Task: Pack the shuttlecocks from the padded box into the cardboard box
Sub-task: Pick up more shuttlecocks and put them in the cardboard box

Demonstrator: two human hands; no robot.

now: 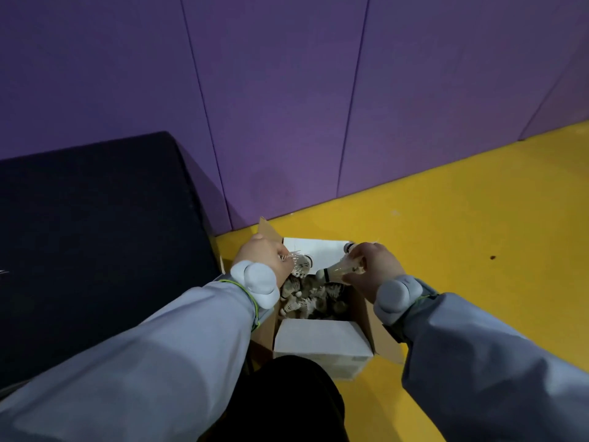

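Note:
An open cardboard box (322, 341) with white flaps stands on the yellow floor, and several shuttlecocks (314, 298) lie piled inside it. My left hand (266, 258) hovers over the box's left rim, closed on a white shuttlecock (301, 266) with its cork pointing right. My right hand (374, 267) is over the right rim and grips more shuttlecocks (339, 269), their corks pointing left into the box. A dark padded box (95, 234) sits to the left; its inside is not visible.
A purple padded wall (287, 106) rises just behind the box. Yellow floor (462, 234) stretches to the right. My dark trouser leg (287, 400) is directly in front of the box. Grey sleeves and white wrist bands cover both forearms.

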